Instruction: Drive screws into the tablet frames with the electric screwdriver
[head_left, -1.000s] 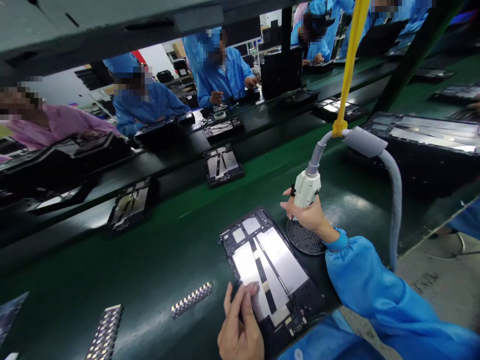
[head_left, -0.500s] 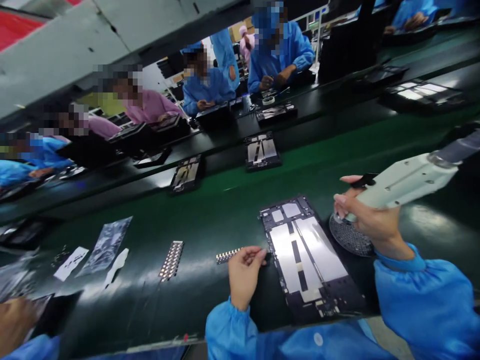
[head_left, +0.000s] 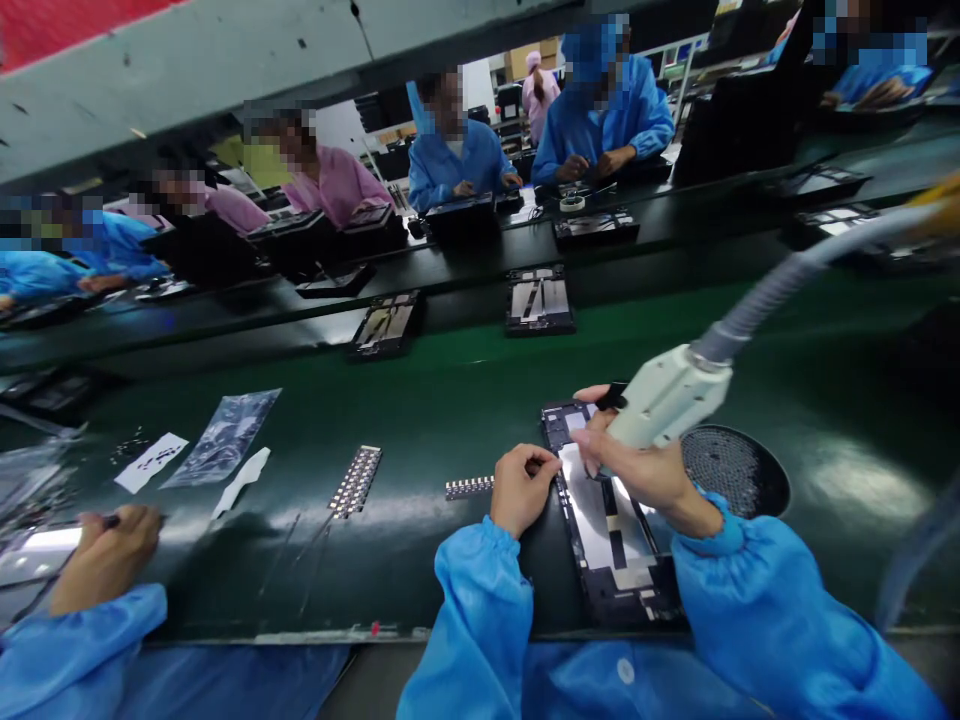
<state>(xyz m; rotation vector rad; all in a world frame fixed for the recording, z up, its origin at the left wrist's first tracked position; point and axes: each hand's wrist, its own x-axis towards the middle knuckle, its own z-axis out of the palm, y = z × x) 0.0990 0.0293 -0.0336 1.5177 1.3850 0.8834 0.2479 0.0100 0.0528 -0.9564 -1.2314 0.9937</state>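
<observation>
In front of me lies a black tablet body (head_left: 600, 595) with silver battery panels and a dark strip between them. My right hand (head_left: 649, 475) is wrapped round a pale green electric screwdriver (head_left: 667, 400) held over the tablet's upper part; the tip is hidden behind the fingers. Fingers curled and pinched, my left hand (head_left: 523, 488) rests at the tablet's left edge; whatever sits between the fingertips is hidden. A short strip of small metallic parts (head_left: 469, 487) is just left of that hand. Right of the tablet is a round tray (head_left: 739, 470) of tiny pieces.
A longer sheet of small parts (head_left: 356, 482), a clear plastic bag (head_left: 223, 440) and white paper pieces (head_left: 241, 482) lie leftward. A co-worker's hand (head_left: 112, 555) works at far left. Two tablet bodies (head_left: 538, 300) (head_left: 386, 325) lie across the green belt. A grey hose (head_left: 780, 285) crosses at right.
My right hand has brought the screwdriver left, from over the round tray to above the tablet. My left hand stays pinched by the tablet's left edge. The co-worker's hand reaches further into view.
</observation>
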